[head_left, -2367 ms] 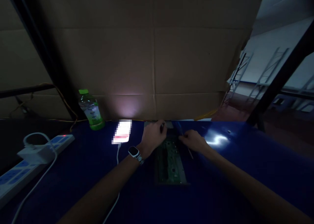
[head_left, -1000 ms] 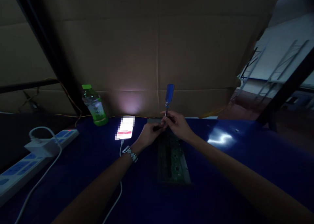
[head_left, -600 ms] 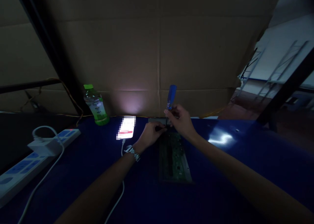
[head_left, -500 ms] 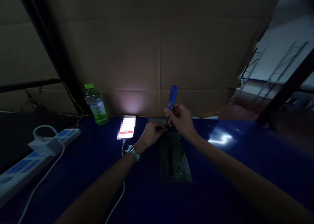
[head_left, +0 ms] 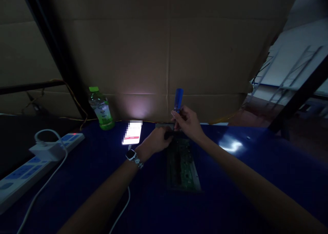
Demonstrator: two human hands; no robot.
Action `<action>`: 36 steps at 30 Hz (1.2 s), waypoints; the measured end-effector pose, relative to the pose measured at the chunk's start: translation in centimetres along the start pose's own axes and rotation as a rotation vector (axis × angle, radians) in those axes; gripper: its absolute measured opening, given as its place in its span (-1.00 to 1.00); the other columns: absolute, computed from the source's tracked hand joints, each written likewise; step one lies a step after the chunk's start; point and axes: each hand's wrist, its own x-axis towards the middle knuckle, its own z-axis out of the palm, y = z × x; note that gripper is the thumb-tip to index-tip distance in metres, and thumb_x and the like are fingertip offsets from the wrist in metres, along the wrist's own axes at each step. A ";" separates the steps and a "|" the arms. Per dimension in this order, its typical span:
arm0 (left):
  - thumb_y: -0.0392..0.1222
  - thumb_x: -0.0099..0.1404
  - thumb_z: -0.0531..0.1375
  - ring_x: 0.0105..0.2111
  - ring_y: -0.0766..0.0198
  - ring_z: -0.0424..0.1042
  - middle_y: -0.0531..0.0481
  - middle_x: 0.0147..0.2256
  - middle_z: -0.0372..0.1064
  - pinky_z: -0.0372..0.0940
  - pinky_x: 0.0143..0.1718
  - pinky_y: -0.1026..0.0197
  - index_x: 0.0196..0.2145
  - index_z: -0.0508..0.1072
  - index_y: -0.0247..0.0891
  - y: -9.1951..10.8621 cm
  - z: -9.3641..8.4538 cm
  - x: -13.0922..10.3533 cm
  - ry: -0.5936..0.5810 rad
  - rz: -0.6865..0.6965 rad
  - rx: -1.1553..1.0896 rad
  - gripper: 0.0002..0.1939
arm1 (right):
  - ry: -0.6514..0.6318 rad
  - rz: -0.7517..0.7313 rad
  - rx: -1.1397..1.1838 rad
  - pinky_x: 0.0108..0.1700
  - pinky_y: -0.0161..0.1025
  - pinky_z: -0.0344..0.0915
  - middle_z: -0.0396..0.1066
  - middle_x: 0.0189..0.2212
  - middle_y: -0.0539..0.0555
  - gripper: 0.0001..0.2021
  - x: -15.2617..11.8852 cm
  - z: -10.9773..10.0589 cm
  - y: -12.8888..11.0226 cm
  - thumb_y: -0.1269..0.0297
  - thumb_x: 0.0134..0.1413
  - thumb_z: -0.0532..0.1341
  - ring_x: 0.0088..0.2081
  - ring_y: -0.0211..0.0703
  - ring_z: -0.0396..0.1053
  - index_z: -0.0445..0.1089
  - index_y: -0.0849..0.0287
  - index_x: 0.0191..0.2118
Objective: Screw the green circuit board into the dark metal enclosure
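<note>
Head view: I see the right hand (head_left: pixel 191 125) pinching a near-upright blue screwdriver (head_left: pixel 178 98), its tip hidden beside the left hand (head_left: pixel 156 140), whose hold I cannot tell. Just nearer, the green circuit board (head_left: pixel 186 174) lies lengthwise, running down the view.

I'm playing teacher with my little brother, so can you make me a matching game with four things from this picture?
Things:
1. screwdriver
2. bottle
3. phone
4. watch

Matches:
A. glowing bright white
B. worn on the left wrist
C. has a green cap
D. held upright in the right hand

Right pairs: 1-D, 2-C, 3-A, 4-B.
</note>
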 end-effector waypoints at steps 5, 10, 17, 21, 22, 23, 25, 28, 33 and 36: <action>-0.31 0.30 0.08 -0.29 0.20 0.45 -0.12 -0.24 0.49 0.30 -0.23 0.20 -0.21 0.51 -0.32 0.5 0.5 0.5 0.116 0.036 -0.244 -0.78 | -0.096 0.021 0.032 -0.60 -0.36 0.35 0.44 -0.47 -0.03 -0.66 0.4 -0.3 0.2 -0.06 0.09 0.21 -0.66 -0.36 0.33 0.29 0.13 -0.24; -0.25 0.32 0.11 -0.26 0.17 0.47 -0.06 -0.27 0.54 0.28 -0.19 0.21 -0.26 0.56 -0.29 -0.1 1.0 0.6 0.128 0.052 -0.308 -0.79 | -0.052 0.019 -0.019 -0.61 -0.35 0.36 0.45 -0.43 0.00 -0.61 0.0 -0.4 1.1 -0.08 0.02 0.25 -0.62 -0.31 0.37 0.33 0.14 -0.20; -0.10 0.30 0.16 -0.40 0.23 0.42 0.02 -0.43 0.50 0.23 -0.36 0.26 -0.36 0.58 -0.30 -0.9 1.6 0.8 0.162 -0.012 -0.278 -0.74 | -0.046 0.031 -0.048 -0.51 -0.28 0.42 0.40 -0.62 0.01 -0.69 -0.4 -0.9 2.0 0.04 0.00 0.31 -0.58 -0.23 0.42 0.37 0.20 -0.45; -0.11 0.26 0.20 -0.43 0.27 0.39 -0.02 -0.44 0.49 0.21 -0.40 0.28 -0.41 0.54 -0.34 -1.1 2.0 1.1 0.205 -0.044 -0.346 -0.76 | -0.110 0.029 -0.077 -0.50 -0.27 0.42 0.42 -0.60 0.02 -0.74 -0.2 -1.2 1.7 0.08 0.05 0.27 -0.55 -0.21 0.44 0.40 0.21 -0.41; -0.09 0.26 0.21 -0.45 0.29 0.38 -0.01 -0.45 0.48 0.21 -0.41 0.28 -0.44 0.52 -0.35 -1.1 2.1 1.2 0.215 -0.046 -0.358 -0.74 | -0.122 0.028 -0.092 -0.51 -0.26 0.42 0.44 -0.57 0.03 -0.75 -0.2 -1.1 1.6 0.10 0.07 0.26 -0.54 -0.21 0.44 0.41 0.21 -0.39; -0.08 0.25 0.21 -0.47 0.31 0.35 0.00 -0.47 0.46 0.20 -0.43 0.29 -0.47 0.50 -0.35 -1.1 2.2 1.3 0.227 -0.048 -0.362 -0.72 | -0.122 0.024 -0.111 -0.51 -0.26 0.42 0.46 -0.54 0.05 -0.76 -0.2 -1.1 1.6 0.11 0.08 0.25 -0.53 -0.20 0.45 0.42 0.21 -0.38; -0.04 0.24 0.22 -0.51 0.34 0.30 0.03 -0.52 0.41 0.17 -0.47 0.29 -0.52 0.45 -0.34 -1.1 2.3 1.3 0.247 -0.056 -0.354 -0.69 | -0.074 0.008 -0.149 -0.49 -0.25 0.42 0.48 -0.48 0.07 -0.78 -0.1 -1.0 1.6 0.12 0.06 0.26 -0.51 -0.20 0.45 0.43 0.20 -0.35; -0.04 0.21 0.25 -0.54 0.36 0.26 0.06 -0.56 0.35 0.15 -0.49 0.30 -0.56 0.38 -0.32 -1.0 2.5 1.3 0.267 -0.071 -0.336 -0.68 | 0.024 -0.006 -0.171 -0.48 -0.24 0.41 0.45 -0.55 0.04 -0.79 0.0 -0.9 1.6 0.14 0.02 0.30 -0.55 -0.21 0.42 0.42 0.19 -0.40; -0.10 0.24 0.23 -0.43 0.29 0.39 0.00 -0.43 0.47 0.23 -0.39 0.27 -0.42 0.47 -0.31 -0.8 2.2 1.1 0.219 -0.047 -0.329 -0.79 | -0.040 0.008 -0.157 -0.50 -0.25 0.41 0.42 -0.61 0.01 -0.79 0.1 -1.3 1.3 0.15 0.06 0.27 -0.58 -0.21 0.42 0.40 0.20 -0.44; -0.18 0.30 0.16 -0.28 0.21 0.45 -0.05 -0.28 0.52 0.28 -0.23 0.22 -0.27 0.53 -0.29 -0.7 1.5 0.8 0.098 0.021 -0.339 -0.82 | -0.120 0.000 -0.143 -0.47 -0.25 0.43 0.43 -0.58 0.02 -0.78 0.1 -1.6 1.2 0.14 0.09 0.24 -0.54 -0.20 0.45 0.41 0.21 -0.40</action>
